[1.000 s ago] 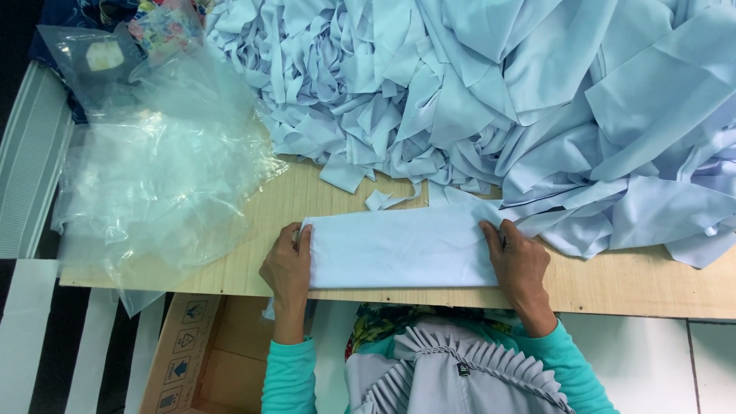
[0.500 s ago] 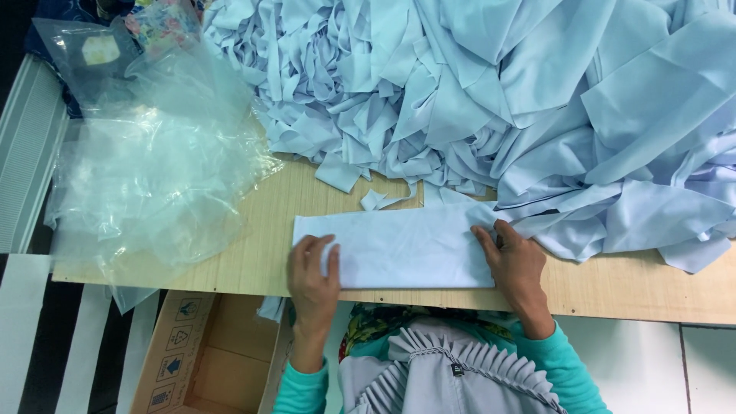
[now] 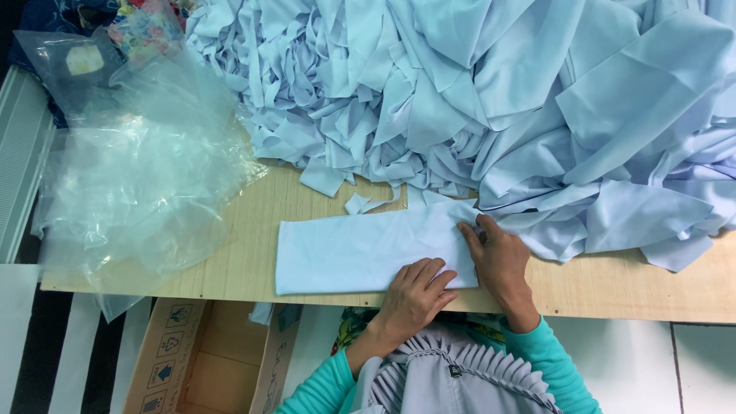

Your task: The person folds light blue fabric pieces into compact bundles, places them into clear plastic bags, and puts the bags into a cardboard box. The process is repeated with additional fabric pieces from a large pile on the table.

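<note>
Both hands, left hand (image 3: 414,295) and right hand (image 3: 497,257), press flat, fingers spread, on the folded pale-blue cloth (image 3: 360,249) near the desk (image 3: 253,230) front edge; bare wood lies lower right.

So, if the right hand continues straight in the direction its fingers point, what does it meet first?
The right hand points up and left over the folded cloth, so it would probably first meet the pile of pale blue strips behind it.

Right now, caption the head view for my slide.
Both hands, left and right, press a folded pale-blue cloth flat on the table.
</note>
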